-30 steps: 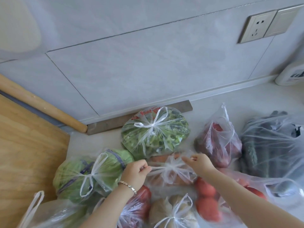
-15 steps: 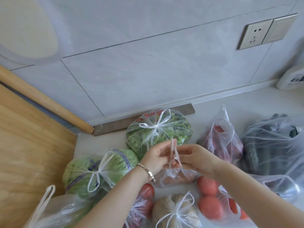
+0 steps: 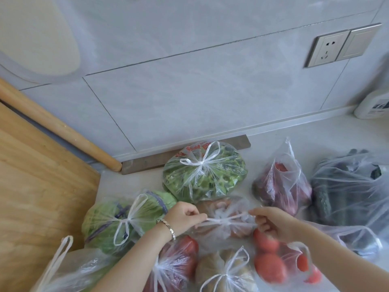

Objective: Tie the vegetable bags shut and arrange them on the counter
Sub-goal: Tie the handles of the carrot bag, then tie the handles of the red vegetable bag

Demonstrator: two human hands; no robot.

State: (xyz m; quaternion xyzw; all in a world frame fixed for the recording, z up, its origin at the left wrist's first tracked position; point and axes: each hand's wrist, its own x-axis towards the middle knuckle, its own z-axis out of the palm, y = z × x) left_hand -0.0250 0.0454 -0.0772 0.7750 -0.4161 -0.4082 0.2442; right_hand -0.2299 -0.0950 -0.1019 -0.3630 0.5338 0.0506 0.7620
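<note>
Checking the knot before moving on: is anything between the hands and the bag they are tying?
Nothing visible. The left hand and right hand each already pinch a handle of the carrot bag, pulling them apart over the knot. The tied bags around it lie beside it, not across it.

Bare bench (image 3: 328, 131) lies open along the wall, right of the metal strip (image 3: 231, 144). Nearer, bags crowd together: greens bag (image 3: 202, 173), cabbage bag (image 3: 117, 220), red bag (image 3: 282, 182), dark bag (image 3: 353, 186). The board (image 3: 37, 197) blocks the left.
</note>
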